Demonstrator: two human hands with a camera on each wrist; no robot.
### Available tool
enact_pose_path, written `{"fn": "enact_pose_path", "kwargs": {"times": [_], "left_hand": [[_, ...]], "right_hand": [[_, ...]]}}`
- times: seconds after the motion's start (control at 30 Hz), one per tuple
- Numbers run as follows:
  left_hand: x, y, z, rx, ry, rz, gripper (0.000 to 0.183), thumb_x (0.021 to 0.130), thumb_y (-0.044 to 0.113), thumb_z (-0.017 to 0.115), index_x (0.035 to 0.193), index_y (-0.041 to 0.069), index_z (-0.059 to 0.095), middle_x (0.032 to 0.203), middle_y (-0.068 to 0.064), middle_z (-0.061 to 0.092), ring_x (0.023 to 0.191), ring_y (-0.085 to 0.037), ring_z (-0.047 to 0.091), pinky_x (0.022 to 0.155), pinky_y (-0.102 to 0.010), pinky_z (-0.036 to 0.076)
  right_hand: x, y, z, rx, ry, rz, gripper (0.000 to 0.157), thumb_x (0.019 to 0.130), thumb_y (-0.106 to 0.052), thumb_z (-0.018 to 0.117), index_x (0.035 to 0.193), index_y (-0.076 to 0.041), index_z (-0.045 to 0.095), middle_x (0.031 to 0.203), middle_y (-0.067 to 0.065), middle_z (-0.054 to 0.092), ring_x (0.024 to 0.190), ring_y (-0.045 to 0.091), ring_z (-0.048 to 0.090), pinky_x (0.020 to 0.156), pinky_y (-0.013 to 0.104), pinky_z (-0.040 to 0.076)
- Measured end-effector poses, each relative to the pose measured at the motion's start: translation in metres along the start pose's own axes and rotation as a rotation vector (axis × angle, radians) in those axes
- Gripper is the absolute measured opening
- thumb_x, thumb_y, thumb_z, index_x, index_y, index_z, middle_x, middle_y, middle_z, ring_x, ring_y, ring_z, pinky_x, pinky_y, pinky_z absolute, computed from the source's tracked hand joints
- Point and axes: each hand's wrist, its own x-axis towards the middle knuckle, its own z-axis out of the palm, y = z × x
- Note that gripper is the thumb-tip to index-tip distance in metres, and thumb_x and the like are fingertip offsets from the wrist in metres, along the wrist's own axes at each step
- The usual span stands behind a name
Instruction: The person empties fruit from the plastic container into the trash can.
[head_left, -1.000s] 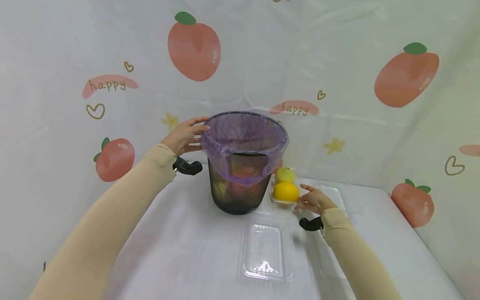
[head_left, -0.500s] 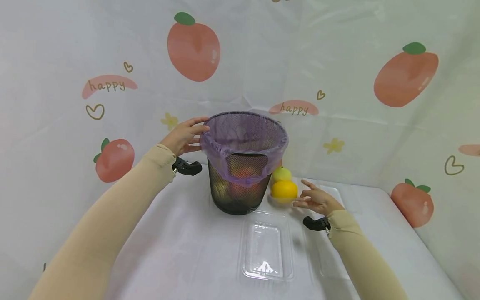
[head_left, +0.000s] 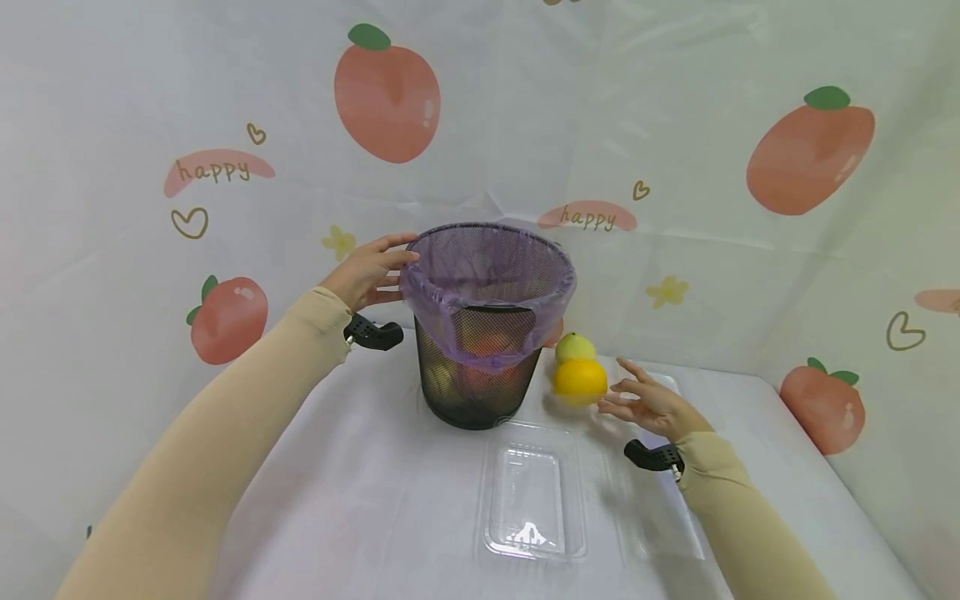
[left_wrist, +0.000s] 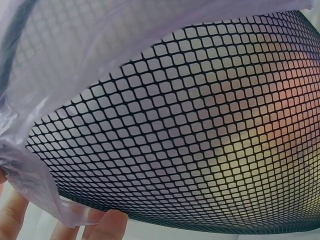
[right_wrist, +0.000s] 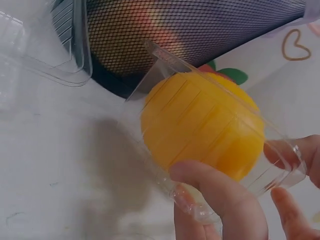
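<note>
My left hand [head_left: 375, 271] rests with spread, nearly straight fingers on the left rim of a black mesh wastebasket [head_left: 442, 392]. Over the rim a thin purple bag [head_left: 480, 354] is folded, and my left fingers [left_wrist: 111, 225] touch its hanging edge. To the right of the basket, my right hand [head_left: 652, 406] holds a clear plastic box [right_wrist: 155, 72] by its near edge, thumb and fingers bent around it. Inside the box sit a round yellow fruit [right_wrist: 200, 125] and, behind it, a green fruit [head_left: 576, 347]. A shadow shows on the table beneath the box.
Reddish and yellowish fruit [head_left: 487, 367] shows through the basket's mesh. A clear plastic tray [head_left: 525, 500] lies in front of the basket. Another clear tray [head_left: 660, 533] lies beside my right forearm. Behind the table hangs a white cloth [head_left: 465, 100] printed with peaches.
The box with its fruit first shifted slightly left, then moved right, away from the basket, in my right hand. My left hand has stayed at the rim.
</note>
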Motion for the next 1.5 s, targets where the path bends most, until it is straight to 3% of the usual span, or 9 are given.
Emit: {"fn": "enact_pose_path", "kwargs": {"times": [0.17, 0.43, 0.57, 0.67, 0.8, 0.9, 1.0, 1.13, 1.5], "left_hand": [[-0.001, 0.000, 0.000, 0.000, -0.006, 0.006, 0.055, 0.099, 0.024, 0.056, 0.150, 0.030, 0.036, 0.138, -0.004, 0.044, 0.121, -0.025, 0.050, 0.105, -0.042, 0.042], [0.000, 0.000, 0.000, 0.006, -0.014, 0.007, 0.055, 0.100, 0.024, 0.055, 0.150, 0.030, 0.035, 0.143, -0.005, 0.041, 0.123, -0.025, 0.049, 0.105, -0.042, 0.042], [0.001, 0.000, 0.000, 0.007, -0.012, 0.002, 0.054, 0.100, 0.024, 0.054, 0.150, 0.030, 0.035, 0.141, -0.004, 0.042, 0.121, -0.025, 0.049, 0.105, -0.042, 0.042], [0.001, 0.000, 0.000, 0.007, -0.011, 0.000, 0.054, 0.100, 0.024, 0.054, 0.150, 0.030, 0.035, 0.142, -0.004, 0.042, 0.121, -0.025, 0.049, 0.105, -0.042, 0.042], [0.001, 0.000, 0.000, 0.011, -0.009, 0.000, 0.054, 0.100, 0.024, 0.055, 0.150, 0.030, 0.035, 0.142, -0.005, 0.042, 0.122, -0.025, 0.049, 0.105, -0.043, 0.042], [0.001, 0.000, 0.000, 0.011, -0.008, 0.001, 0.055, 0.100, 0.024, 0.055, 0.150, 0.030, 0.035, 0.140, -0.004, 0.042, 0.122, -0.026, 0.049, 0.105, -0.043, 0.042], [0.001, 0.000, 0.000, 0.008, -0.007, 0.002, 0.054, 0.100, 0.023, 0.054, 0.150, 0.030, 0.035, 0.138, -0.004, 0.044, 0.122, -0.026, 0.049, 0.105, -0.043, 0.041], [0.000, 0.000, -0.001, 0.008, -0.006, 0.002, 0.054, 0.100, 0.023, 0.054, 0.150, 0.030, 0.035, 0.133, -0.002, 0.045, 0.120, -0.025, 0.050, 0.105, -0.043, 0.041], [0.000, -0.001, 0.000, 0.002, -0.013, 0.016, 0.055, 0.100, 0.023, 0.054, 0.151, 0.028, 0.034, 0.135, -0.005, 0.044, 0.124, -0.029, 0.048, 0.106, -0.045, 0.041]], "right_hand": [[-0.009, -0.004, -0.003, 0.042, -0.019, -0.020, 0.077, 0.102, 0.001, 0.038, 0.156, -0.031, -0.006, 0.154, 0.024, -0.010, 0.098, 0.035, 0.066, 0.104, 0.034, 0.038], [-0.027, -0.011, 0.002, 0.150, -0.038, -0.032, 0.077, 0.101, 0.001, 0.041, 0.154, -0.041, 0.005, 0.156, 0.015, -0.026, 0.095, 0.035, 0.067, 0.101, 0.031, 0.044], [-0.035, -0.015, 0.006, 0.211, -0.038, -0.058, 0.058, 0.100, 0.003, 0.044, 0.135, -0.042, 0.052, 0.155, 0.015, -0.022, 0.097, 0.036, 0.065, 0.100, 0.038, 0.044], [-0.042, -0.018, 0.007, 0.240, -0.038, -0.075, 0.044, 0.100, 0.003, 0.044, 0.108, -0.033, 0.069, 0.151, 0.020, -0.010, 0.098, 0.038, 0.065, 0.100, 0.039, 0.045], [-0.052, -0.023, 0.010, 0.254, -0.057, -0.102, 0.042, 0.100, 0.002, 0.045, 0.108, -0.032, 0.069, 0.138, 0.022, 0.011, 0.098, 0.041, 0.065, 0.097, 0.039, 0.047], [-0.058, -0.026, 0.012, 0.261, -0.075, -0.126, 0.041, 0.100, 0.000, 0.045, 0.109, -0.032, 0.069, 0.136, 0.019, 0.012, 0.099, 0.039, 0.065, 0.094, 0.040, 0.050], [-0.063, -0.029, 0.015, 0.284, -0.102, -0.146, 0.041, 0.101, 0.000, 0.044, 0.110, -0.031, 0.069, 0.147, 0.020, -0.008, 0.099, 0.039, 0.065, 0.093, 0.042, 0.050], [-0.068, -0.033, 0.019, 0.331, -0.140, -0.171, 0.042, 0.101, 0.000, 0.042, 0.113, -0.030, 0.068, 0.151, 0.002, -0.037, 0.098, 0.040, 0.065, 0.094, 0.045, 0.050], [-0.082, -0.055, 0.035, 0.408, -0.138, -0.227, 0.049, 0.100, 0.001, 0.043, 0.123, -0.037, 0.061, 0.152, 0.002, -0.037, 0.096, 0.044, 0.064, 0.090, 0.047, 0.051]]}}
